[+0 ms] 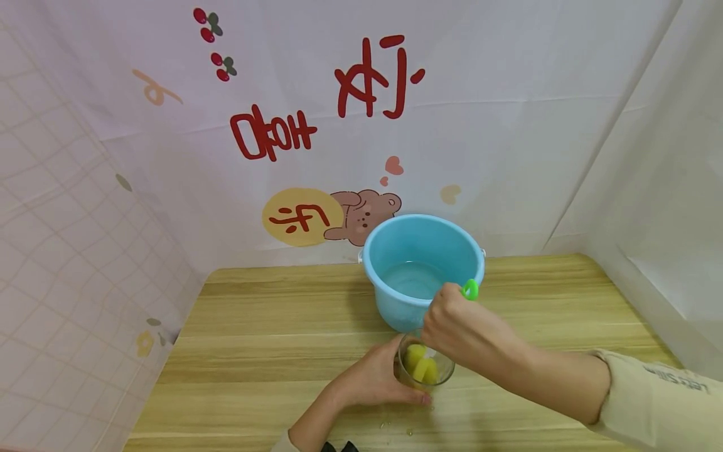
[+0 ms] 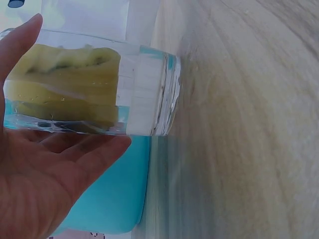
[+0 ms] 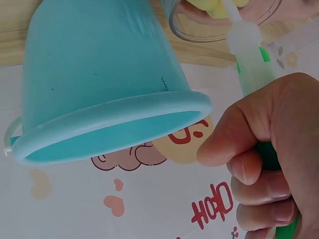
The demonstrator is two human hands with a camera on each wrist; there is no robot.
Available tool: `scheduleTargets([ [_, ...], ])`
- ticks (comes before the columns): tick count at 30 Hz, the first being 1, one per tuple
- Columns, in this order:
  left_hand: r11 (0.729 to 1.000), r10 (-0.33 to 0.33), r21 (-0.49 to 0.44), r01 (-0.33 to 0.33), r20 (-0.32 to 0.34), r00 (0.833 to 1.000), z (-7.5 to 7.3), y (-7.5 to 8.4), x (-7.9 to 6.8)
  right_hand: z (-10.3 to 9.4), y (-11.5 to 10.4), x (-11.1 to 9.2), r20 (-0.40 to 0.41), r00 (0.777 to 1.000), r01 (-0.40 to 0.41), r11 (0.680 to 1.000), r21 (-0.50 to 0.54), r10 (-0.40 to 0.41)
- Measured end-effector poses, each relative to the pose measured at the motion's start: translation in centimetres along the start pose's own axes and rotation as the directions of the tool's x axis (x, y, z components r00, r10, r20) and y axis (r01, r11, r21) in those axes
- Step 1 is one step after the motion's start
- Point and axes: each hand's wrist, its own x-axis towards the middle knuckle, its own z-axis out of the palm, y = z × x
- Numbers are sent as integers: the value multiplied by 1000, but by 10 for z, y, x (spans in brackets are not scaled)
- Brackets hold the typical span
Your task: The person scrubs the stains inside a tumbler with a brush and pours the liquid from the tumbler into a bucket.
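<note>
My left hand (image 1: 369,376) grips a clear glass (image 2: 149,94) from its left side, thumb on one side and fingers on the other. In the left wrist view its thick base is close to the wooden table. Inside the glass sits the yellow sponge head (image 2: 70,84) of a cup brush. My right hand (image 1: 457,320) curls round the brush's green handle (image 3: 269,154), whose looped end pokes out above the fist. A whitish neck (image 3: 245,37) joins handle and sponge. Just behind the glass stands a light blue bucket (image 1: 390,307).
Some water (image 1: 415,279) lies in the bottom of the bucket. Drops (image 1: 410,432) dot the wooden table (image 1: 254,351) near its front. A printed white cloth (image 1: 508,144) hangs behind and along both sides. Small black objects (image 1: 341,447) show at the bottom edge.
</note>
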Motion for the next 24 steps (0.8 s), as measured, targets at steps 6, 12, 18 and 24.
scheduleTargets([
  [6,1000,1,19,-1,-4,1000,-1,0,0,1,1,8,40,999,22,1000,21,-23],
  [12,1000,-5,-7,5,4,1000,-1,0,-1,7,2,12,47,999,15,999,43,-17],
  [18,1000,16,-14,-16,4,1000,-1,-1,0,16,5,9,46,999,0,999,39,-2],
  [24,1000,15,4,-15,-2,1000,0,-1,0,21,7,1,54,999,-3,999,52,0],
])
